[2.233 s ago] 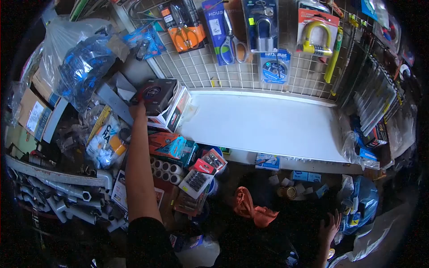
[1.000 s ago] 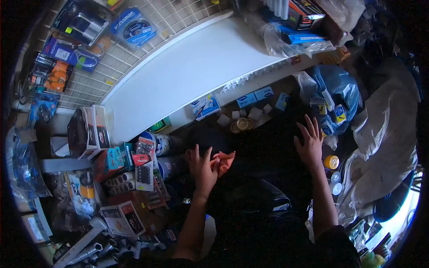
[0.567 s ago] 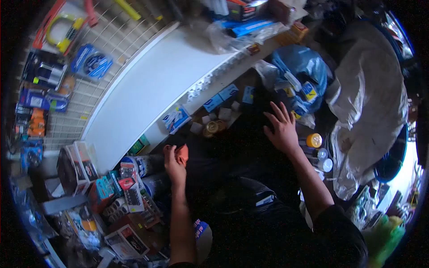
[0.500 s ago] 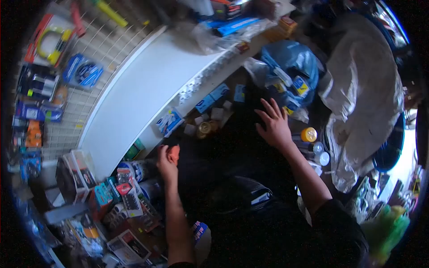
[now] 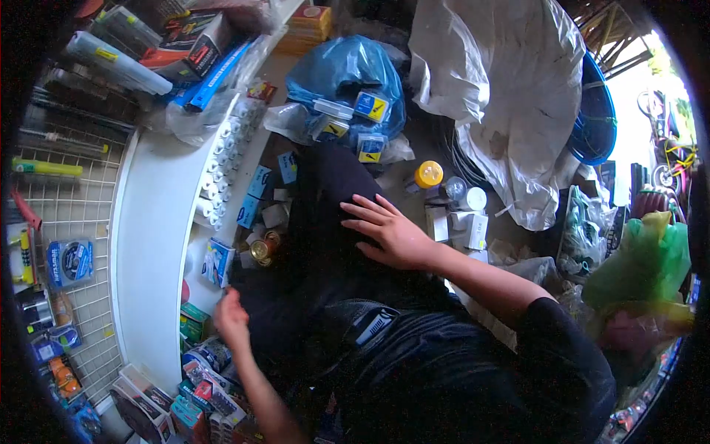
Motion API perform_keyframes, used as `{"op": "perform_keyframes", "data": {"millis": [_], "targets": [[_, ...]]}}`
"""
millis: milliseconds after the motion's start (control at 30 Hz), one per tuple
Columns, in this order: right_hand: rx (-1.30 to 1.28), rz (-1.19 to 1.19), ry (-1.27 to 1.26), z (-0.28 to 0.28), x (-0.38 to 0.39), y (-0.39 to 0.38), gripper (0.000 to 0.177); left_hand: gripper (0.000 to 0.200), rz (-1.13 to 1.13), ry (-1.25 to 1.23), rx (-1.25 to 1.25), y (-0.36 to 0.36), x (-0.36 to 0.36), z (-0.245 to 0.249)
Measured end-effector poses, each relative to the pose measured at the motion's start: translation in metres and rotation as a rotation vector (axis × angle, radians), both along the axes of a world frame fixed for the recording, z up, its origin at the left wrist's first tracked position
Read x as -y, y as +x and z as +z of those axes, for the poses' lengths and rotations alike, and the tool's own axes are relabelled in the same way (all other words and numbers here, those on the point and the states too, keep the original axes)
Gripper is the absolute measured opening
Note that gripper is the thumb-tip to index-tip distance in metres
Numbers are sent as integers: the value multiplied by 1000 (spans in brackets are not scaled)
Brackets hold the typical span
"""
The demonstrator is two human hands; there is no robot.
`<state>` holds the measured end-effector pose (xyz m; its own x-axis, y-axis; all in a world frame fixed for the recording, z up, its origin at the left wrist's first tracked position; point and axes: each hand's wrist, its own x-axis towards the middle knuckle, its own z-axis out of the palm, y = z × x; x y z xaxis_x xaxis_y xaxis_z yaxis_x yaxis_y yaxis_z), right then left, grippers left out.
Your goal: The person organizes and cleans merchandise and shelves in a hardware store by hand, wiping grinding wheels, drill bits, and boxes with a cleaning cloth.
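Note:
My left hand (image 5: 232, 320) is beside the low edge of the white shelf, its fingers curled. What it holds, if anything, is hidden by the fingers and some blur. Just above it stands a blue-and-white box (image 5: 217, 262). My right hand (image 5: 390, 235) rests palm down on my dark-trousered leg (image 5: 336, 185), fingers stretched out and apart. Beyond that leg lies a blue plastic bag (image 5: 336, 70) with small yellow-and-blue packs (image 5: 371, 106) on it. A gold-coloured round tin (image 5: 262, 250) sits between the shelf and my leg.
A white shelf (image 5: 151, 251) runs along the left, with a wire rack (image 5: 89, 207) behind it. Stacked boxed goods (image 5: 188, 422) crowd the lower left. To the right are a yellow-lidded jar (image 5: 428, 174), a grey sheet (image 5: 510, 96), a blue basket (image 5: 594, 115) and a green bag (image 5: 640, 259).
The view has swung to the right. The orange-red thing seen in my left hand before no longer shows clearly. My right hand has come down from beside the blue bag onto my leg.

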<state>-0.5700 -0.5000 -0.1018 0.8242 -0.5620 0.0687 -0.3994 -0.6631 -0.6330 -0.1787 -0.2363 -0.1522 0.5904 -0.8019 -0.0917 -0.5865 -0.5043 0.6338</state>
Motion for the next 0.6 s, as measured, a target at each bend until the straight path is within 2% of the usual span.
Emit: {"op": "perform_keyframes", "data": {"millis": [67, 100, 133, 167, 233, 267, 300, 333, 400, 467, 533, 600], "targets": [[74, 45, 42, 4, 9, -35, 49, 28, 183, -100, -32, 57, -30, -36], [126, -26, 43, 5, 16, -56, 46, 28, 180, -28, 102, 75, -43, -37], [108, -181, -72, -23, 21, -85, 45, 28, 173, 44, 236, 84, -49, -35], [-15, -342, -61, -51, 27, -125, 46, 30, 265, 117, 139, 65, -31, -8], [-1, -531, -184, -49, 51, -182, 42, 31, 190, -78, -11, 30, -6, 8], [-20, -741, -72, -47, 56, -197, 38, 31, 162, -174, -86, 11, 4, 14], [-140, -884, -78, -43, 59, -211, 34, 31, 94, -151, -59, -15, 24, 29], [-168, -865, -104, -53, 66, -233, 34, 31, 27, -129, -31, -39, 45, 39], [-189, -908, 70, -70, 66, -266, 30, 32, -136, -113, -100, -62, 73, 24], [-376, -844, 72, -94, 62, -292, 28, 30, -122, -101, -351, -83, 91, -2], [-525, -799, 91, -140, 55, -327, 25, 30, -162, 20, -504, -106, 105, -1], [-645, -774, 136, -190, 39, -362, 23, 28, -309, 85, -353, -115, 108, 1]]}}
